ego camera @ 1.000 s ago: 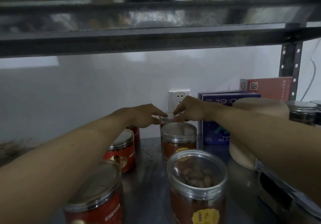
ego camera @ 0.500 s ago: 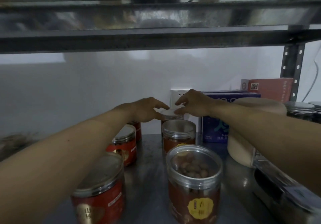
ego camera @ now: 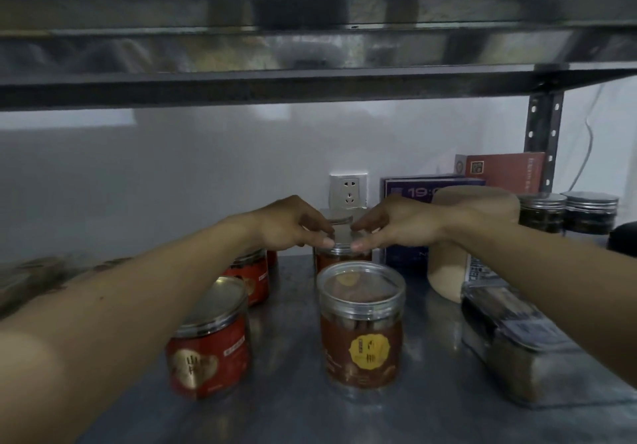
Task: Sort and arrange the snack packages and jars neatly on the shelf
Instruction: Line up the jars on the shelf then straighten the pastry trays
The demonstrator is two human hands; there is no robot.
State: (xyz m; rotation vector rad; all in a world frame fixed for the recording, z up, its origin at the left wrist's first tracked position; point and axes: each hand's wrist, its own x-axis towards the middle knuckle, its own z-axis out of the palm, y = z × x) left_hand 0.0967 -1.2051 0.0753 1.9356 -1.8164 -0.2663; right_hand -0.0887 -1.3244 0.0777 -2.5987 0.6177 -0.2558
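Observation:
Both my hands reach to the back of the metal shelf (ego camera: 296, 405). My left hand (ego camera: 289, 225) and my right hand (ego camera: 396, 225) pinch, from either side, the grey lid of a clear jar (ego camera: 343, 237) with brown contents. This jar stands behind a similar clear jar with a yellow label (ego camera: 360, 326). Another lid (ego camera: 336, 217) shows just behind the hands. On the left stand a red-labelled jar (ego camera: 210, 340) near the front and a second red jar (ego camera: 253, 278) behind it, partly hidden by my left forearm.
On the right stand a beige canister (ego camera: 448, 271), a purple box (ego camera: 406, 195), a red box (ego camera: 503, 171), two dark jars (ego camera: 565, 212) and a clear packet (ego camera: 517, 340) under my right forearm. A wall socket (ego camera: 348, 190) sits behind. The upper shelf (ego camera: 310, 81) hangs low.
The view has pulled back and tilted. Both hands came down and nearer, from the rearmost lid by the socket to the lid of the jar in front of it, fingertips closing in.

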